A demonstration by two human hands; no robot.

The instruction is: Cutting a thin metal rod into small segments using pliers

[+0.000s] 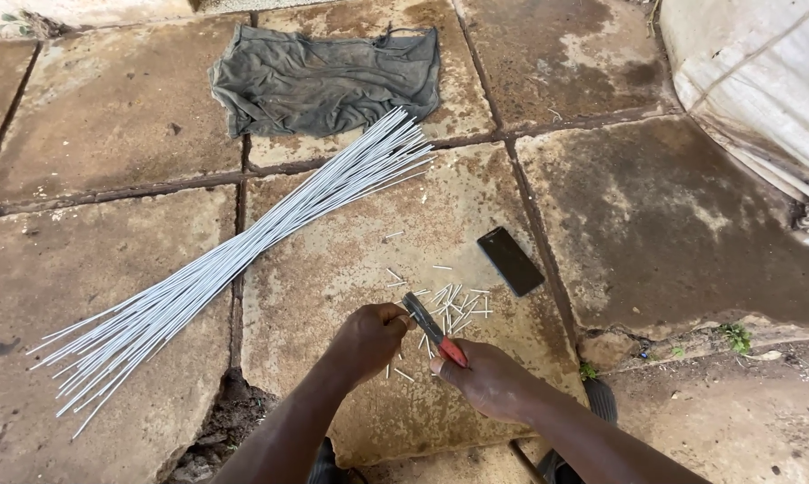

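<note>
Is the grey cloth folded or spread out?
Spread out: the grey cloth lies flat, though wrinkled, on the stone slabs above the wire bundle.

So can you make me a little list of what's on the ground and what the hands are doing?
ground: stone slabs
long things: bundle of thin white rods, lying slantwise
small bits: short white cut pieces
cloth: grey rag, crumpled
flat thing: dark phone
right hand: grips red-handled pliers
left hand: closed at the pliers' tip; what it holds is hidden
</note>
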